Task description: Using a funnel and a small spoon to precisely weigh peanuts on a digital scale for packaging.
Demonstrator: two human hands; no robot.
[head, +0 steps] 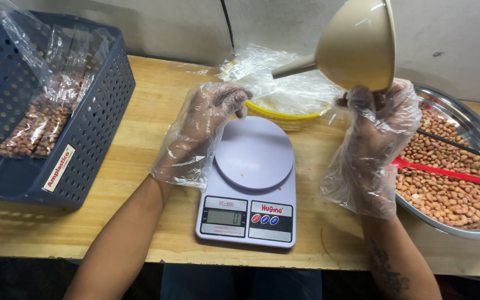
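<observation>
Two gloved hands: right hand (374, 119) gripped a beige funnel (356, 44) (spout leftward); left hand (209, 119), loosely curled, held nothing, above the kitchen scale (251, 183).

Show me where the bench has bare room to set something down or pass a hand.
Bare wood lies between the blue crate and the scale, under the left hand, and along the table's front edge. It is crowded behind the scale: plastic bags, funnel in the right hand, peanut tray.
</observation>
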